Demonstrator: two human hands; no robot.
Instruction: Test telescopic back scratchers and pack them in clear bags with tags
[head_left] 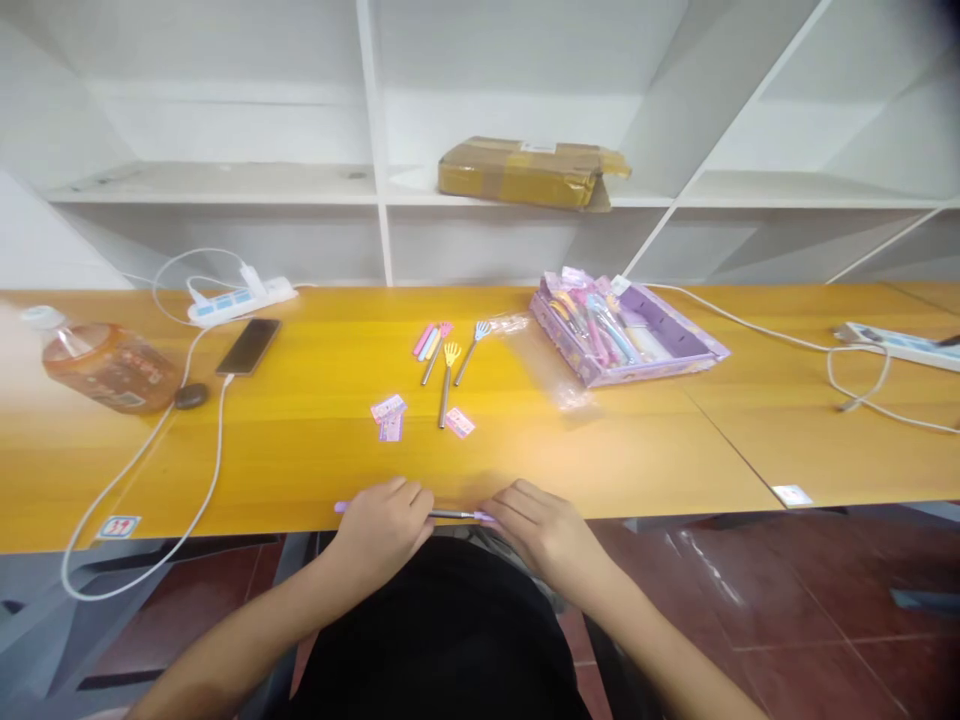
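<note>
Remotely, I log a slim metal rod (451, 514), purple-ended, at six o'clock in view. Left hand (386, 522) grips its shaft; right hand (541, 530) pinches one end. Fork-headed metal sticks (447, 383) lie at twelve from it.

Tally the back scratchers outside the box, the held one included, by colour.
Pink scratcher: 1
Yellow scratcher: 1
Blue scratcher: 1
Purple scratcher, held by left hand and right hand: 1
Total: 4
</note>
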